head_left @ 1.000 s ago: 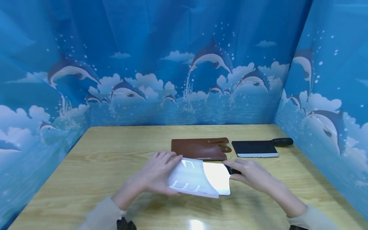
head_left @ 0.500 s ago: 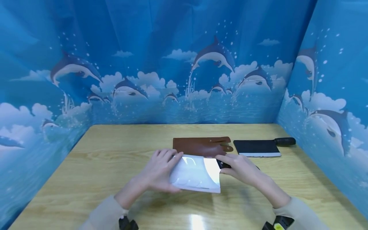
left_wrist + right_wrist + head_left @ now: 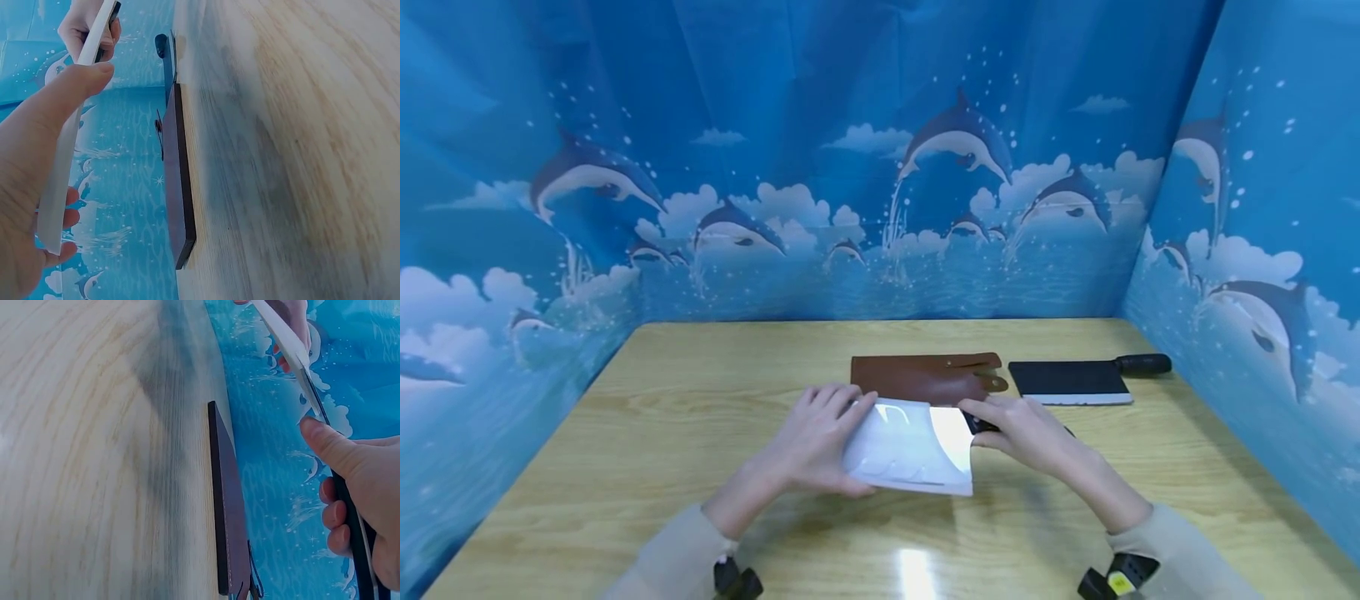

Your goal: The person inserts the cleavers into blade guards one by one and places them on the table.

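A white translucent blade guard covers most of a cleaver's shiny blade, raised above the table. My left hand grips the guard's closed left end, thumb on one face and fingers on the other, as the left wrist view shows on the guard. In my right hand is the cleaver's black handle, with the thumb along it near the blade and fingers curled round it. Only a narrow strip of blade shows between guard and handle. The covered part is mostly hidden behind the guard.
Behind the hands lies a brown leather knife sheath with snap straps on its right. To its right rests a black-bladed cleaver with a pale edge facing me. A dolphin-print curtain borders the wooden table.
My right hand has moved left, pushing the cleaver deeper into the guard, so less blade shows. Over the last half second the hands have hardly moved.
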`<action>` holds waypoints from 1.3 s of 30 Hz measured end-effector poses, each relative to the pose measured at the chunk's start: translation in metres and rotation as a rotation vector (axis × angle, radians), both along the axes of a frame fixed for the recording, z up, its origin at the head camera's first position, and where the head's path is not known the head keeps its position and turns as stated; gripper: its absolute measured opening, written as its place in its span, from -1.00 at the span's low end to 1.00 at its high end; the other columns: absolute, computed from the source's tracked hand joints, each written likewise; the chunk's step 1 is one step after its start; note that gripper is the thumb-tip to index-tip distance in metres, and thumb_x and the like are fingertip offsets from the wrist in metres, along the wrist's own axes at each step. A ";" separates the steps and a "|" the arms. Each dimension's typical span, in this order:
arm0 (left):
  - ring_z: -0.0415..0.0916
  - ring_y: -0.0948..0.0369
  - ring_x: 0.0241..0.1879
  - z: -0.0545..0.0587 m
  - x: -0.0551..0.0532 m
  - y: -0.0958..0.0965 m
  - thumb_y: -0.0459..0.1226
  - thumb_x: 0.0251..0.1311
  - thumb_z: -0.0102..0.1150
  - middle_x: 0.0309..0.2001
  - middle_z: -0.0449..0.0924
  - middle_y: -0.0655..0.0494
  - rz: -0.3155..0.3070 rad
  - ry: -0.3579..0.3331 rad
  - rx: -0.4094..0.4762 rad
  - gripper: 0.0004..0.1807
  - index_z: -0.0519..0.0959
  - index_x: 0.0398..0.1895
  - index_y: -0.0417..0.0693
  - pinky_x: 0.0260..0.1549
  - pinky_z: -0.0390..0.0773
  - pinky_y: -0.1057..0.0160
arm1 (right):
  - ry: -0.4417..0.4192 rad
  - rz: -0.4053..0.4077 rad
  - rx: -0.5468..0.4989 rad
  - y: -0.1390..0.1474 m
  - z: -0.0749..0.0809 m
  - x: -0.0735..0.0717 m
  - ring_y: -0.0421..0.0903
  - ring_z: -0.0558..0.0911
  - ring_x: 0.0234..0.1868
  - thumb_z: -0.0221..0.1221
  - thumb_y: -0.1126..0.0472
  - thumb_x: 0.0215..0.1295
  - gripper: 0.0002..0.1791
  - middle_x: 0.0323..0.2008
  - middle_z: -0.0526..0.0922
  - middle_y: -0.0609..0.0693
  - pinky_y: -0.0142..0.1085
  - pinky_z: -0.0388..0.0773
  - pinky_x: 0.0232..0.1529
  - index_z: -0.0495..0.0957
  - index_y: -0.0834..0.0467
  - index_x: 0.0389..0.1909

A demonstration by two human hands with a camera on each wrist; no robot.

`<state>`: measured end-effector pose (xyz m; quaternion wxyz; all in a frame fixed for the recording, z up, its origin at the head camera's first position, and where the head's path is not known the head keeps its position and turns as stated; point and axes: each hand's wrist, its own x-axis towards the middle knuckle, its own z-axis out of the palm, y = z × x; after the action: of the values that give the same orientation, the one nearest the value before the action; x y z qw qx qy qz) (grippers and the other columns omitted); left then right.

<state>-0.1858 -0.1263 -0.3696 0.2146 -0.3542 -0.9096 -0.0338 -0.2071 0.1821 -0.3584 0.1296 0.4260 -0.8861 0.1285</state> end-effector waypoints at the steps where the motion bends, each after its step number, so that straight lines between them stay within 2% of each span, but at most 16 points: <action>1: 0.36 0.05 0.05 0.000 0.000 0.000 0.40 -0.49 0.27 0.07 0.43 -0.03 -0.003 -0.001 -0.003 0.17 0.32 0.28 -0.06 -0.01 0.38 -0.04 | -0.001 -0.004 0.006 0.000 0.000 0.000 -0.08 0.68 -0.31 0.28 0.15 0.10 -0.52 -0.09 0.66 0.13 -0.33 0.59 -0.39 0.54 0.23 0.07; 8: 0.33 0.04 0.09 0.001 -0.001 0.007 0.40 -0.46 0.27 0.11 0.38 -0.04 0.011 -0.051 -0.049 0.20 0.27 0.32 -0.06 0.04 0.35 -0.04 | -0.018 -0.028 0.012 0.006 -0.002 0.000 -0.03 0.67 -0.22 0.31 0.17 0.08 -0.51 -0.10 0.66 0.12 -0.26 0.61 -0.31 0.54 0.23 0.06; 15: 0.26 -0.03 0.17 -0.001 0.001 0.022 0.49 -0.35 0.13 0.19 0.29 -0.11 0.004 -0.123 -0.182 0.27 0.13 0.39 -0.11 0.14 0.27 -0.12 | -0.051 -0.085 0.001 0.024 -0.016 0.001 -0.02 0.66 -0.26 0.38 0.20 -0.03 -0.52 -0.20 0.68 0.11 -0.23 0.60 -0.31 0.59 0.25 -0.04; 22: 0.25 0.05 0.16 -0.006 0.005 0.030 0.45 -0.29 0.12 0.19 0.28 -0.03 -0.088 -0.132 -0.230 0.20 0.13 0.38 -0.08 0.12 0.29 -0.05 | -0.143 -0.102 0.015 0.045 -0.023 -0.001 0.04 0.65 -0.20 0.38 0.24 -0.04 -0.56 -0.19 0.68 0.12 -0.17 0.60 -0.26 0.60 0.31 -0.08; 25: 0.24 0.07 0.17 -0.007 0.004 0.036 0.45 -0.28 0.12 0.21 0.28 -0.03 -0.102 -0.143 -0.249 0.19 0.12 0.38 -0.07 0.13 0.29 -0.01 | -0.205 -0.100 0.004 0.053 -0.024 -0.002 0.07 0.64 -0.16 0.36 0.25 -0.02 -0.56 -0.16 0.67 0.13 -0.15 0.59 -0.22 0.59 0.33 -0.08; 29: 0.26 0.10 0.16 -0.010 0.003 0.050 0.46 -0.29 0.10 0.21 0.30 -0.01 -0.076 -0.110 -0.294 0.21 0.14 0.38 -0.11 0.10 0.32 0.06 | -0.304 -0.153 0.009 0.065 -0.024 -0.003 0.05 0.62 -0.11 0.34 0.16 0.04 -0.55 -0.11 0.66 0.09 -0.11 0.57 -0.15 0.58 0.27 -0.04; 33: 0.30 0.09 0.15 -0.017 0.001 0.066 0.46 -0.31 0.12 0.20 0.34 -0.04 -0.041 -0.112 -0.296 0.21 0.19 0.35 -0.17 0.08 0.35 0.09 | -0.371 -0.228 -0.003 0.078 -0.025 -0.006 -0.06 0.60 -0.18 0.33 0.09 0.05 -0.62 -0.19 0.65 -0.02 -0.15 0.53 -0.19 0.59 0.17 -0.11; 39: 0.35 0.12 0.09 -0.024 -0.001 0.086 0.46 -0.30 0.12 0.15 0.38 -0.02 0.028 -0.165 -0.346 0.22 0.21 0.34 -0.21 0.04 0.39 0.14 | -0.337 -0.245 -0.031 0.093 -0.034 -0.014 -0.08 0.57 -0.21 0.33 0.20 0.05 -0.75 -0.25 0.61 -0.07 -0.15 0.52 -0.18 0.61 0.16 -0.22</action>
<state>-0.1867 -0.0408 -0.3940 0.0756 -0.3693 -0.9211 0.0970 -0.2208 0.2752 -0.3928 0.0005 0.2853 -0.9384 0.1949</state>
